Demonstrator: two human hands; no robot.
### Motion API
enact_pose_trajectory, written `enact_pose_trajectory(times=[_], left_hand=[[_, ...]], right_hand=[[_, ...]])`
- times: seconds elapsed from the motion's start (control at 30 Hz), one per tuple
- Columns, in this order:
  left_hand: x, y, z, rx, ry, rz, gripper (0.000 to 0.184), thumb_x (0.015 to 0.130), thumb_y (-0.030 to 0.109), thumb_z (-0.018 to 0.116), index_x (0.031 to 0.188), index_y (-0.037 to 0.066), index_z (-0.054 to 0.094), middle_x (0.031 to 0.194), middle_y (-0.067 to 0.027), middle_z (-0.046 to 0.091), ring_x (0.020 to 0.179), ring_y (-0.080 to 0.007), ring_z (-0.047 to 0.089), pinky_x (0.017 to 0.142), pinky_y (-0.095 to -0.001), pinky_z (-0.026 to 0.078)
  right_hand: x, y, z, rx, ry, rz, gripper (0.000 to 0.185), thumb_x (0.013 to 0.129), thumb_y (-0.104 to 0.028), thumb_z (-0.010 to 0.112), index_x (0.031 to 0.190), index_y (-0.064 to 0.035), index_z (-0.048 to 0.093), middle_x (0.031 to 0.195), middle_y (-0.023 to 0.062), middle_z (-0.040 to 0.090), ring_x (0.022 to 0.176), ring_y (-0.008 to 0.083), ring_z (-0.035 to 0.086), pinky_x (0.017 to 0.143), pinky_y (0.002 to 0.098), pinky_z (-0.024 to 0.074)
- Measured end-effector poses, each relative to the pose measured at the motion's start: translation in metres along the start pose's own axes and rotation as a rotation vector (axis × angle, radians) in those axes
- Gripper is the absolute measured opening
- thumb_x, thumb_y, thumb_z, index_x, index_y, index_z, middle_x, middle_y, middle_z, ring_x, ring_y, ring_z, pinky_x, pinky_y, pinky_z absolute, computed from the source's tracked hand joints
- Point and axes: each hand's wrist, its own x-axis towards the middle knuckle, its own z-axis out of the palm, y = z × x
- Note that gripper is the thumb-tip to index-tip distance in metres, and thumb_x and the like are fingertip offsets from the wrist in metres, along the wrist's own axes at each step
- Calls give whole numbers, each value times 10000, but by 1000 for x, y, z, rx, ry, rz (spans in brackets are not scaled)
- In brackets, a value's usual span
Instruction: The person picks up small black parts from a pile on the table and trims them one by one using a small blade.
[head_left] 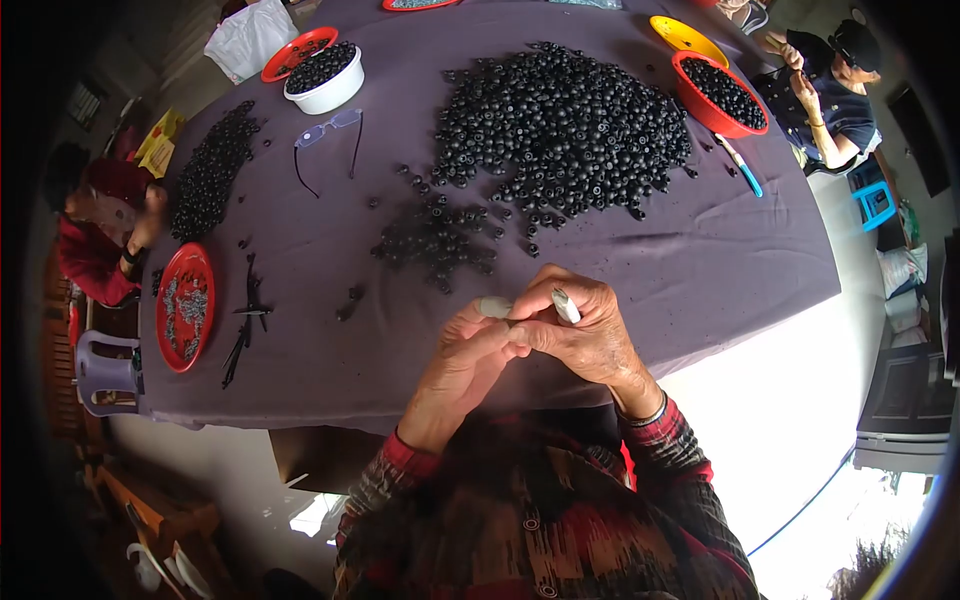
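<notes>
My left hand [475,345] and my right hand [580,325] meet at the fingertips above the front part of the cloth-covered table [330,260]. Both are closed in a pinch around something too small and too hidden to make out. White wrapping covers a fingertip on each hand. Beyond them lies a small loose group of black round parts [435,240], and behind that a large heap of the same black parts [560,130]. Some of these parts are hollow, like small rings or caps.
Eyeglasses [330,130], a white bowl [328,95], a red plate [186,308] with small metallic pieces, black tools [245,315], a red basin [715,95] and a blue-handled brush [740,168] lie around. People sit at the left [100,230] and right [840,100].
</notes>
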Motion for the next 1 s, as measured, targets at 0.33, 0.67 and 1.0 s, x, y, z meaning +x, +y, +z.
enact_pose_trajectory(times=[0.33, 0.67, 1.0], left_hand=[[4, 9, -6, -10, 37, 42, 161, 925, 52, 602, 1055, 109, 678, 912, -22, 648, 836, -145, 583, 753, -316, 470], [8, 4, -8, -27, 38, 18, 199, 936, 36, 574, 1096, 111, 667, 946, -31, 666, 846, -147, 616, 756, -320, 492], [9, -3, -10, -66, 44, 34, 204, 953, 26, 537, 1102, 106, 652, 984, -32, 663, 868, -146, 632, 774, -326, 507]], right_hand=[[-10, -26, -8, -502, 86, -25, 207, 955, -154, 616, 1066, 20, 633, 899, 123, 640, 778, 179, 640, 706, 297, 511], [-23, 7, -5, -505, 81, -205, 256, 906, -173, 676, 1102, -10, 651, 864, 110, 686, 756, 215, 677, 677, 311, 534], [-24, 11, -8, -588, 84, -194, 258, 870, -208, 704, 1080, -62, 672, 844, 97, 678, 703, 267, 664, 608, 349, 535]])
